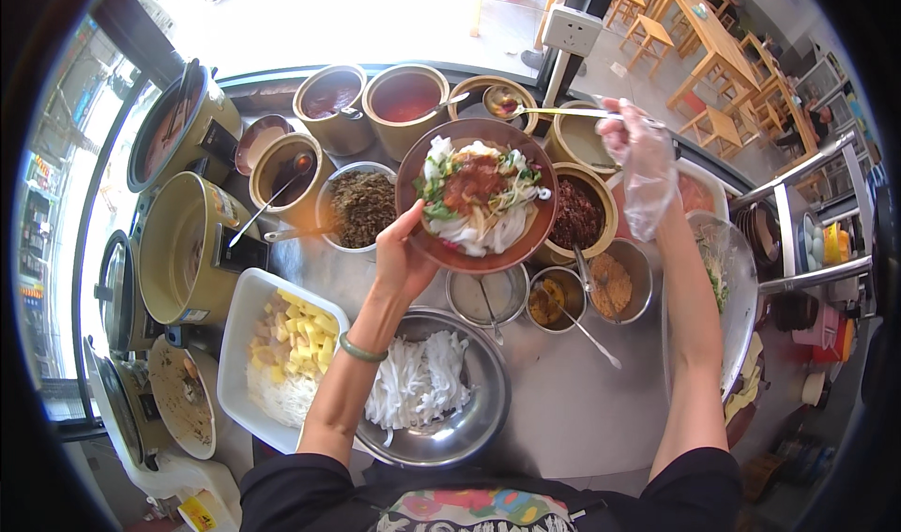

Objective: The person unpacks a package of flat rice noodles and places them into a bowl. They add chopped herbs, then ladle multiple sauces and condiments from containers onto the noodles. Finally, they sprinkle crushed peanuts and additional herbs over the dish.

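A brown bowl (410,163) of white rice noodles (483,232), chopped greens and red sauce is held up over the counter. My left hand (405,255) grips its near left rim, with a green bangle on the wrist. To the right and farther off, my right hand (638,147) wears a clear plastic glove and is closed on the handle of a long spoon (505,102). The spoon's bowl holds some reddish liquid and hovers over a sauce pot (462,89) just beyond the noodle bowl.
Red sauce pots (405,96) line the far edge. A bowl of dark minced topping (363,210), a chili pot (579,210) and several seasoning cups (610,288) surround the bowl. Nearer lie a noodle basin (493,372) and a white tub (235,372). Large cookers (174,250) stand left.
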The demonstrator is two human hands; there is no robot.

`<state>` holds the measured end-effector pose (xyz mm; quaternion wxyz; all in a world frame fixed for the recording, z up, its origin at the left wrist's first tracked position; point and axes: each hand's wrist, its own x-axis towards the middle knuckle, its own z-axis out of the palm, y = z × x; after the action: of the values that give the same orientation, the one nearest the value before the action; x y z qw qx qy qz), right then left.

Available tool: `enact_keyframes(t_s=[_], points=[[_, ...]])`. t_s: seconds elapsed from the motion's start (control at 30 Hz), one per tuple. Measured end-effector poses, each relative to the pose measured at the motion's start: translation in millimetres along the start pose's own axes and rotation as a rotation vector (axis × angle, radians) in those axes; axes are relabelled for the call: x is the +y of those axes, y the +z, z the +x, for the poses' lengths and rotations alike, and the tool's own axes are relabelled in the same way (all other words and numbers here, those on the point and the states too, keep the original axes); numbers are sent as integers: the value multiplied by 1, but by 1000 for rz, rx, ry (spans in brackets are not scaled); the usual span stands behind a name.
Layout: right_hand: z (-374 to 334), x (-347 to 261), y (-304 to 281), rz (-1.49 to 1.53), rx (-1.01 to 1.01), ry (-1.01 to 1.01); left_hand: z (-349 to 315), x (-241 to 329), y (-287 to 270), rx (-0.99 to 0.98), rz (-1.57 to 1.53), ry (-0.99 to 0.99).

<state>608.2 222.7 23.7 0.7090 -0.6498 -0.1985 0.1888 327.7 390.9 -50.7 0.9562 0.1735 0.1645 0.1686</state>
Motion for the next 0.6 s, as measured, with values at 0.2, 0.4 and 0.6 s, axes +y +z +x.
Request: enact_keyframes(t_s=[0.2,0.4,0.6], points=[[19,65,12,-51,-147,-5,-40,-4,5,-23,18,-2],[54,104,5,427,-404,265,-52,-22,28,-52,113,-26],[49,59,-42,-1394,-281,-657,-42,-34,44,-42,174,-48]])
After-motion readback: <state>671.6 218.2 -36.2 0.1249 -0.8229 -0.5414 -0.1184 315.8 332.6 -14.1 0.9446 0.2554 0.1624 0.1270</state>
